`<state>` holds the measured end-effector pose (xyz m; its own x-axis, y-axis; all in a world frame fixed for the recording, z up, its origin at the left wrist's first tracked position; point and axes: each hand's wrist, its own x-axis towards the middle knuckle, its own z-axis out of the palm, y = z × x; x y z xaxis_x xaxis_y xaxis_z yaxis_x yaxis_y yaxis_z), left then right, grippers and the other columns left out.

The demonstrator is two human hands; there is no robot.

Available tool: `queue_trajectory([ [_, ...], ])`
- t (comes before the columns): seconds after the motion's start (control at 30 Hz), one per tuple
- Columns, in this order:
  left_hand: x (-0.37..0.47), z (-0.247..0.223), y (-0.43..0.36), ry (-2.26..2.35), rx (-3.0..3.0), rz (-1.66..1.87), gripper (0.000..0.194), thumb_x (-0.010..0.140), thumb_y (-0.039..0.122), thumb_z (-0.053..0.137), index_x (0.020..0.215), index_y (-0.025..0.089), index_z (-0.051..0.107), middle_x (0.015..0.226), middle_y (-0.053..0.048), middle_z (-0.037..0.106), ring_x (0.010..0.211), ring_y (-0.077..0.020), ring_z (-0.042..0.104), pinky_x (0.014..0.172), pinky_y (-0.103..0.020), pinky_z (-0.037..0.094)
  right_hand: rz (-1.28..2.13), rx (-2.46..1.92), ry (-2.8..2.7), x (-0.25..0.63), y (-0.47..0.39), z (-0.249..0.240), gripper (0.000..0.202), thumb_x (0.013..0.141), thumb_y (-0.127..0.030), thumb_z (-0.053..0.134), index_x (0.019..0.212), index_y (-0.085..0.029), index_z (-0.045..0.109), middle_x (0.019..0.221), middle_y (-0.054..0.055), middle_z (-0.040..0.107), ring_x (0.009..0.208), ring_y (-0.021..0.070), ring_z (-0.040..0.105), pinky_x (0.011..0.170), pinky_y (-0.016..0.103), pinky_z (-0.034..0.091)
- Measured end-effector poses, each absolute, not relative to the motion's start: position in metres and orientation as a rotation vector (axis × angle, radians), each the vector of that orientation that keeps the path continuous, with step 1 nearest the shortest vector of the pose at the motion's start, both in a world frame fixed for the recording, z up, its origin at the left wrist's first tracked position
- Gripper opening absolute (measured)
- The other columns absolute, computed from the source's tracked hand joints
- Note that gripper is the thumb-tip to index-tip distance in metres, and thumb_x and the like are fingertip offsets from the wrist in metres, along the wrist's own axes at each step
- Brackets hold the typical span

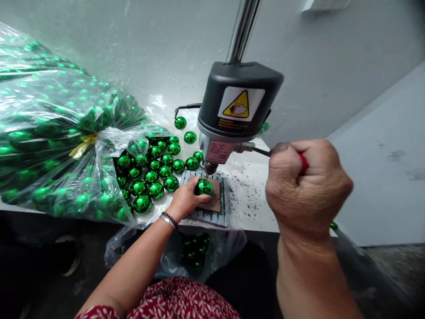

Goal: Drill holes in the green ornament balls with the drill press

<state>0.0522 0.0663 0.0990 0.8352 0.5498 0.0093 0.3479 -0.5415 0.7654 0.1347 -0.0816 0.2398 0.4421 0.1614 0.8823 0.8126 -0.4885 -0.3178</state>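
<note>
My left hand (186, 198) grips a shiny green ball (203, 187) on a brown square pad (215, 201) that lies on the drill press's grey slotted base (219, 218). Above the ball is the bench drill press (244, 95), black-topped with a yellow warning label. Its thin bit (206, 176) reaches down to the top of the ball; whether it has entered the ball I cannot tell. My right hand (303, 186) is closed around the end of the press's feed lever (260, 151), and something red shows between its fingers.
Several loose green balls (156, 190) spread across the white table (262, 212) left of the press. A large tied clear bag (49, 128) of green balls fills the far left. Dark shavings (247, 190) litter the table at right. Below the front edge hangs an open plastic bag (159, 252) with more balls.
</note>
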Motion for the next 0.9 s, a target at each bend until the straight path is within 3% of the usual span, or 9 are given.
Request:
queue_trajectory([
  [0.4, 0.054, 0.097, 0.068, 0.621, 2.178, 0.332, 0.054, 0.07, 0.039, 0.073, 0.12, 0.025, 0.061, 0.1, -0.003, 0.071, 0.095, -0.0229, 0.066, 0.089, -0.032, 0.049, -0.965, -1.979, -0.759, 0.138, -0.079, 0.253, 0.037, 0.086, -0.044, 0.042, 0.076, -0.013, 0.061, 0.065, -0.001, 0.053, 0.06, 0.0008, 0.037, 0.06, 0.015, 0.028],
  [0.9, 0.055, 0.094, 0.067, 0.6, 2.172, 0.37, 0.058, 0.07, 0.038, 0.074, 0.124, 0.023, 0.059, 0.112, -0.006, 0.069, 0.107, -0.0249, 0.063, 0.1, -0.036, 0.045, -1.212, -1.912, -0.87, 0.136, -0.084, 0.228, 0.026, 0.09, -0.034, 0.043, 0.079, -0.014, 0.056, 0.066, -0.003, 0.053, 0.058, 0.0008, 0.041, 0.059, 0.016, 0.032],
])
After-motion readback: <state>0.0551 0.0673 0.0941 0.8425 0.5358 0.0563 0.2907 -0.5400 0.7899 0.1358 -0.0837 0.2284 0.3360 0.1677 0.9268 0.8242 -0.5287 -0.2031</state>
